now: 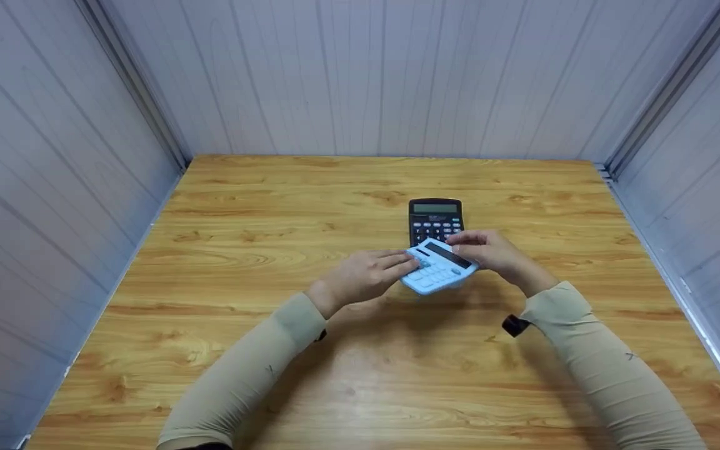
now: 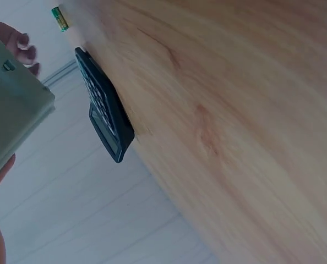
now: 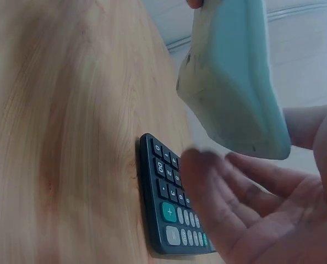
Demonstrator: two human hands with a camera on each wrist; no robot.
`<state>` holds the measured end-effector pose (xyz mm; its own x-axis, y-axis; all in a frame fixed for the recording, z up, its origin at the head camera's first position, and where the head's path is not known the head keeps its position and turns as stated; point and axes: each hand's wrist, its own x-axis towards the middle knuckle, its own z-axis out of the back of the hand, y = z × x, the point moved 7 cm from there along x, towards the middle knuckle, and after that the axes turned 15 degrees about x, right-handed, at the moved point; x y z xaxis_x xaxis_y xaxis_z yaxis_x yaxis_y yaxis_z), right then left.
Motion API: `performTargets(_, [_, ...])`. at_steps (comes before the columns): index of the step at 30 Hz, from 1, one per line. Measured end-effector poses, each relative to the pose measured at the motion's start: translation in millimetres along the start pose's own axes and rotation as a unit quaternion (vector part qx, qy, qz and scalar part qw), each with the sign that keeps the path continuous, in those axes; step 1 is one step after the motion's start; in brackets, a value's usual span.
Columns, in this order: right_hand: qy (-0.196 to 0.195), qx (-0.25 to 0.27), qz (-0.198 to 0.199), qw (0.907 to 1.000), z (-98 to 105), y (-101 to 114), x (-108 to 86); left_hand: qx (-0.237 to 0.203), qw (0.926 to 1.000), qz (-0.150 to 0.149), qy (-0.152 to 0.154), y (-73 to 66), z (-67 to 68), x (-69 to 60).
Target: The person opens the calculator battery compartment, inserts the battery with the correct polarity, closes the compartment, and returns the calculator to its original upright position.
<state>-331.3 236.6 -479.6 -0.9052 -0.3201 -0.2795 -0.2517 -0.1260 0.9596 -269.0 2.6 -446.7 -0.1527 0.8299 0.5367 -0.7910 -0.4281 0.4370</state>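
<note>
A pale blue-white calculator (image 1: 438, 269) is held tilted above the table, keys upward in the head view. My left hand (image 1: 366, 275) pinches its left side, fingers over the keys. My right hand (image 1: 494, 255) is at its right upper edge, with the thumb against the calculator. In the right wrist view, the right fingers (image 3: 251, 192) spread loosely below the pale casing, apart from its underside. The left wrist view shows that underside (image 2: 17, 104), with a small latch and a round dark foot. Beyond, a black calculator (image 1: 435, 219) lies face up, partly hidden by the pale one.
A small green battery (image 2: 60, 18) lies on the wooden table (image 1: 260, 219), near the black calculator in the left wrist view. Pale panelled walls (image 1: 360, 75) stand behind and on both sides of the table. Each wrist wears a dark device (image 1: 515, 325).
</note>
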Motion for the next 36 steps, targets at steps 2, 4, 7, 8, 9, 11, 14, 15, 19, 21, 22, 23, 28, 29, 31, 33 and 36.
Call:
performTargets(2, [-0.005,0.004,0.007,1.0000,1.0,1.6,0.1,-0.025,0.9993,0.025,0.008,2.5,0.1,0.5])
performTargets(4, [-0.011,0.017,0.017,0.9996,2.3,3.6,-0.4,-0.050,0.9974,0.049,0.017,4.9,-0.3,0.7])
performTargets(7, [-0.020,0.041,0.037,0.9983,5.1,6.9,-2.4,-0.104,0.9904,0.087,0.024,8.5,-1.7,0.9])
performTargets(8, [-0.020,0.047,0.047,0.9976,5.6,8.5,-3.5,-0.124,0.9868,0.100,0.026,10.0,-2.0,1.1])
performTargets(9, [-0.020,0.052,0.059,0.9967,6.0,10.4,-4.7,-0.146,0.9823,0.113,0.026,11.4,-2.5,1.1])
performTargets(11, [-0.021,0.063,0.084,0.9943,6.9,13.8,-6.8,-0.195,0.9706,0.139,0.029,14.2,-3.7,1.0])
performTargets(14, [-0.020,0.083,0.121,0.9890,6.7,18.6,-9.6,-0.271,0.9449,0.180,0.038,18.0,-6.7,0.2])
performTargets(15, [-0.017,0.091,0.133,0.9868,6.4,20.2,-10.6,-0.296,0.9346,0.194,0.041,19.2,-8.1,-0.4])
performTargets(19, [-0.008,0.127,0.165,0.9782,5.1,24.5,-13.3,-0.397,0.8826,0.248,0.045,22.8,-14.4,-3.2])
performTargets(21, [-0.007,0.135,0.171,0.9759,4.8,25.1,-14.5,-0.438,0.8556,0.272,0.045,23.9,-18.0,-5.4])
performTargets(22, [-0.007,0.135,0.173,0.9756,4.7,24.9,-15.1,-0.459,0.8410,0.284,0.044,24.4,-20.0,-6.6])
performTargets(23, [-0.008,0.135,0.175,0.9753,4.5,24.8,-15.6,-0.477,0.8268,0.296,0.042,24.9,-22.1,-7.9])
performTargets(28, [-0.018,0.129,0.182,0.9746,3.5,23.3,-17.1,-0.532,0.7703,0.350,0.037,28.2,-29.4,-13.5])
performTargets(29, [-0.023,0.128,0.184,0.9743,3.3,23.3,-17.1,-0.540,0.7598,0.360,0.038,28.8,-30.4,-14.2])
performTargets(31, [-0.030,0.126,0.186,0.9739,2.7,23.2,-17.3,-0.553,0.7411,0.379,0.040,30.4,-32.3,-16.1])
performTargets(33, [-0.035,0.125,0.187,0.9737,1.4,23.5,-17.6,-0.562,0.7225,0.400,0.043,31.8,-34.3,-18.0])
performTargets(36, [-0.039,0.122,0.188,0.9738,-1.8,22.7,-17.9,-0.570,0.7021,0.425,0.047,33.5,-37.1,-20.8])
